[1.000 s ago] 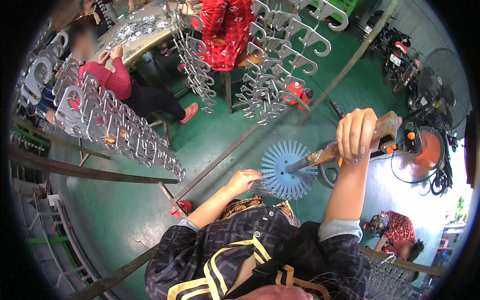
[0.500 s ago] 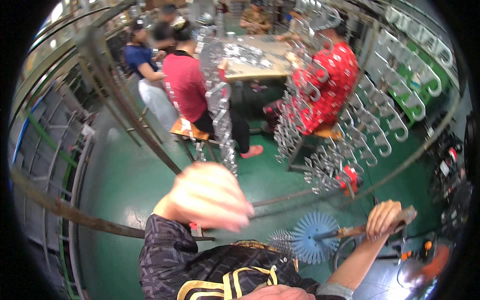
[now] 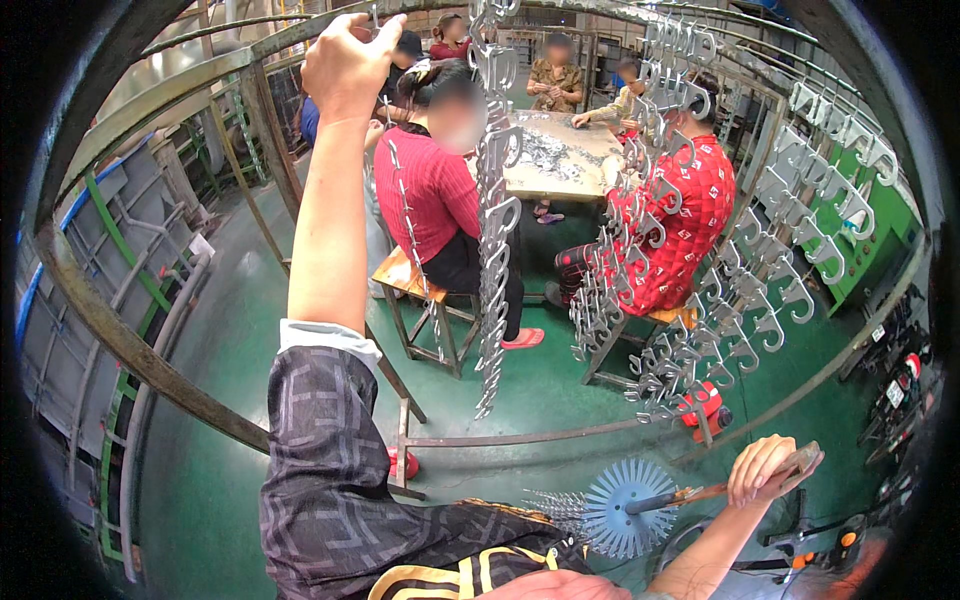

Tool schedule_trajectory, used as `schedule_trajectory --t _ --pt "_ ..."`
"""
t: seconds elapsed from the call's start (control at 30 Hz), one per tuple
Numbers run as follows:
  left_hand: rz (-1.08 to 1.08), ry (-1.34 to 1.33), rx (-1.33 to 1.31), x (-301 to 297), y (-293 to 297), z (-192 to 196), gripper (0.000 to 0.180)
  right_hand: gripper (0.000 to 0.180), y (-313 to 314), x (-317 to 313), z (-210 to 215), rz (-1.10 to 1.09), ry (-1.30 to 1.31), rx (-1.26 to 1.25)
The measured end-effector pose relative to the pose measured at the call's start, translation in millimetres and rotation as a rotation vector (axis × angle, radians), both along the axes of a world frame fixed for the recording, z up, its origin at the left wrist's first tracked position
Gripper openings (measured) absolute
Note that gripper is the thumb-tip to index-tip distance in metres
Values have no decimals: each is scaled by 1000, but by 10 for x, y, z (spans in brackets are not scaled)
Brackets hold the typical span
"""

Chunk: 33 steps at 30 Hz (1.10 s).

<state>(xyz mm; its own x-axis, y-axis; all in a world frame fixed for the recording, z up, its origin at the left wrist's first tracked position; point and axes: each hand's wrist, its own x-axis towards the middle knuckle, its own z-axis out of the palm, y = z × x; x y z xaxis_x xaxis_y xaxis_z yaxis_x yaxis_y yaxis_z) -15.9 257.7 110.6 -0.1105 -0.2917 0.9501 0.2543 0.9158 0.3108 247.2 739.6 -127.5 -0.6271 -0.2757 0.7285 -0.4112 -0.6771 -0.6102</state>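
While the left hand (image 3: 350, 55) is closed on the top of a chain (image 3: 408, 230) hung from the overhead rail (image 3: 200, 60) and the right hand (image 3: 762, 470) grips a spiked-disc tool (image 3: 628, 507) low down, a slip could probably drop the chain.
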Motion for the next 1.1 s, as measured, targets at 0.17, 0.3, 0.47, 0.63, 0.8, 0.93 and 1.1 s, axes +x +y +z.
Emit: schedule_trajectory --t 0.17,0.3,0.47,0.63,0.8,0.93,1.1 --pt "86 28 -40 -211 -37 141 41 79 3 64 16 -41 -12 -7" --pt "-9 145 -71 -307 -140 182 32 79 12 97 45 -51 -14 7" --pt "-237 17 45 -136 -348 223 26 81 90 95 -22 -2 -22 -27" --pt "-568 -49 164 -18 -250 3 17 79 159 105 -43 30 7 -6" --pt "-743 -175 251 325 -102 -370 17 74 97 103 -35 25 22 -16" --pt "-886 -209 304 603 -95 -734 15 74 48 49 17 67 43 26" --pt "-941 -215 308 846 104 -1197 13 73 66 86 -9 51 41 15"
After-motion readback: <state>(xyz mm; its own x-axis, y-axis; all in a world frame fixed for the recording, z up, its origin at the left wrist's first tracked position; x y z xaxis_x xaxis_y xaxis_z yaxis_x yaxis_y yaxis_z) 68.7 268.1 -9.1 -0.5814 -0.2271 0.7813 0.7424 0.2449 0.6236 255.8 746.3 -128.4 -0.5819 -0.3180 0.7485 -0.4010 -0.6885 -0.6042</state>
